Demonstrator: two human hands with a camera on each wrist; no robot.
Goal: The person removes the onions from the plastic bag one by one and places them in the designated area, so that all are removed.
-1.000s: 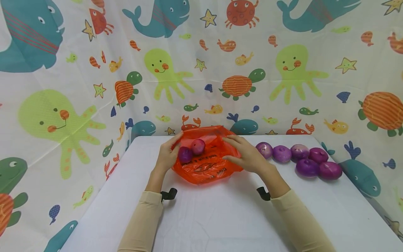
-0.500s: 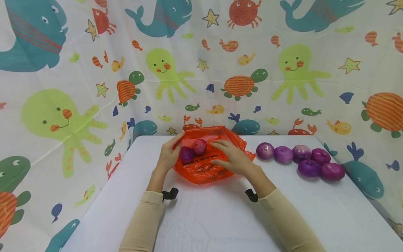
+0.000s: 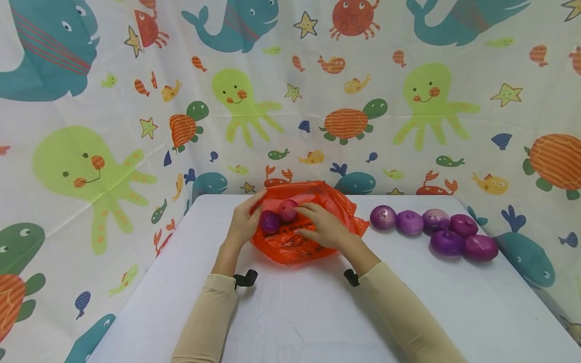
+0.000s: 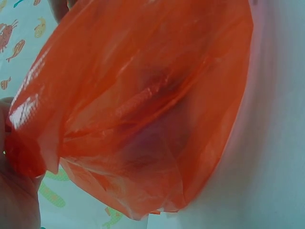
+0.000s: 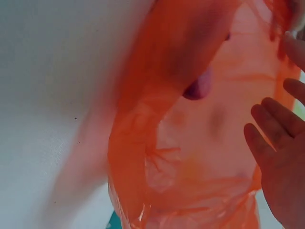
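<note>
- The left hand [image 3: 243,223] holds the left edge of the orange plastic bag [image 3: 313,237], its grip pinched on the film with the thumb up near the rim; in the left wrist view the bag [image 4: 143,105] fills the frame and only a sliver of that hand shows at the lower left.
- The right hand [image 3: 324,227] lies over the bag's middle, fingers fairly straight and apart, fingertips close to the two onions [image 3: 279,216] in the bag's mouth; whether they touch an onion or just the film I cannot tell. The right wrist view shows straight fingers [image 5: 279,143] beside the film [image 5: 190,143], nothing clamped.
- The bag sits at the centre of the white tabletop [image 3: 299,312], toward its far edge.
- By my judgement the film is thin, limp and slippery: it will crumple and slide rather than keep a shape, so the rim is the place to hold. The onions look firm and round, likely to roll.
- To the right of centre, well apart from the bag, six purple onions [image 3: 436,232] lie in a cluster on the tabletop.
- A sea-creature curtain [image 3: 290,101] hangs behind. Nothing stands between the hands and the bag.
</note>
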